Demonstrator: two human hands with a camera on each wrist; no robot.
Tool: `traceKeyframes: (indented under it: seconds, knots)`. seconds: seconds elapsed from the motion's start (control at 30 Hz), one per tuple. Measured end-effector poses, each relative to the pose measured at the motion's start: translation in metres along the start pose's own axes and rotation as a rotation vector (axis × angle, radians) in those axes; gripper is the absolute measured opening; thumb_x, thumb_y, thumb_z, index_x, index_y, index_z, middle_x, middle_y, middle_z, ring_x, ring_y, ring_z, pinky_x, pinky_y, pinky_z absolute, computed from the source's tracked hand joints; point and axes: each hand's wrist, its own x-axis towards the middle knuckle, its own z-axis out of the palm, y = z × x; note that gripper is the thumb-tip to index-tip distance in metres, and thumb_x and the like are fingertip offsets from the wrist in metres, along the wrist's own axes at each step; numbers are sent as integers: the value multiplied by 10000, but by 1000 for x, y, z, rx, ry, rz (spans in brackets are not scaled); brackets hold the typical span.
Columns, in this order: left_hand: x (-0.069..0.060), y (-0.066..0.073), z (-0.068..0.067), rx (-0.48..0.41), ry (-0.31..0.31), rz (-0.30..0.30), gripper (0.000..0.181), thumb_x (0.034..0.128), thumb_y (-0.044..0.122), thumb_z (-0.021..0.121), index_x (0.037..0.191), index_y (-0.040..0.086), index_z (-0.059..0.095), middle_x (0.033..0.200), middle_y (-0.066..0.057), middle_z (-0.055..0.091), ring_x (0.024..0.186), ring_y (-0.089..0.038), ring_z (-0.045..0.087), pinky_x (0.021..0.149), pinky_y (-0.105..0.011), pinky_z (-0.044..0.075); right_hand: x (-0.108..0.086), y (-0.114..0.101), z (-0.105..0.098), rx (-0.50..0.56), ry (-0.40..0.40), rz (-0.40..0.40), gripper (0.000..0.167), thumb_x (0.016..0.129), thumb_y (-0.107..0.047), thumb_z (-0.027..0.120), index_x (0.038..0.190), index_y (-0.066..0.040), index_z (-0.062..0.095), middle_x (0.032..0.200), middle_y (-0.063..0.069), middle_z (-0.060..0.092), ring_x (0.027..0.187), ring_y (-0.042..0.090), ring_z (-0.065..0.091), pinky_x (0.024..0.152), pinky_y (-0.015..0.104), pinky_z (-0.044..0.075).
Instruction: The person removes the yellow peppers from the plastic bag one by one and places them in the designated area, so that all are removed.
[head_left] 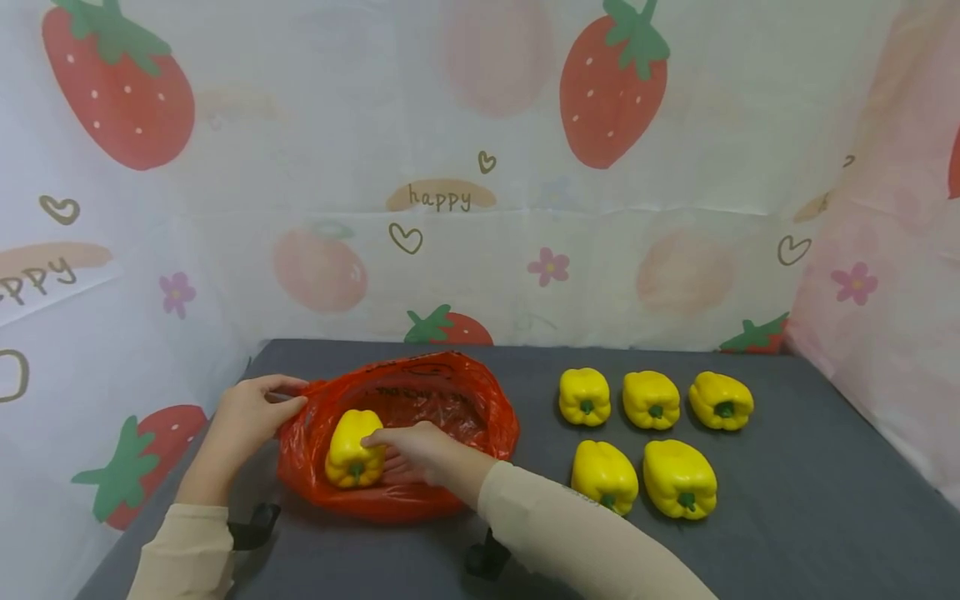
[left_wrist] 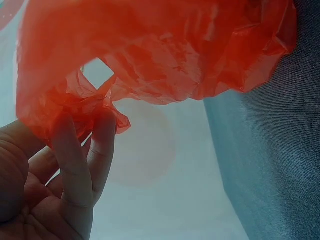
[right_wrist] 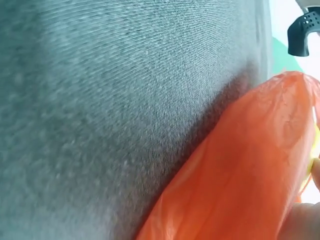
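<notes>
A red plastic bag lies on the dark table with its mouth spread wide. My left hand pinches the bag's left rim; in the left wrist view the fingers hold the bunched red film. Over the left part of the opening, my right hand grips a yellow bell pepper from its right side, the green stem facing me. In the right wrist view the bag's wall hides most of that hand, and only a sliver of the pepper shows.
Several more yellow bell peppers stand right of the bag: a back row with one pepper in its middle, and two in front, one whole and one partly behind my right sleeve. Strawberry-print cloth encloses the grey table.
</notes>
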Motion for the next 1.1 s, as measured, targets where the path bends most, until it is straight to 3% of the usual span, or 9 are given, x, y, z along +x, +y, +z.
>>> traceKeyframes:
  seconds: [0.33,0.9,1.1]
  knots:
    - [0,4,0,2,5,25,406,954,311,632,1249,35,663,1159,-238,695,866,-215,670,710,-331,595,-13,-7,-17,17,-10,-6,629,852,-304,769,1285,73,512,1130,182,636,1009,268,681,924,401,579]
    - [-1,1,-1,-49,-20,21,408,964,290,632,1263,13,646,1131,-241,704,785,-159,689,699,-343,612,-35,-23,-55,46,-34,15,583,887,-287,742,1291,76,528,1195,207,629,1066,278,674,1006,425,535]
    - [-1,1,-1,-28,-12,19,409,963,307,630,1261,27,651,1134,-237,702,777,-158,674,675,-311,593,-39,-28,-71,43,-38,15,556,906,-289,718,1292,71,544,1226,219,626,1090,290,669,1031,431,516]
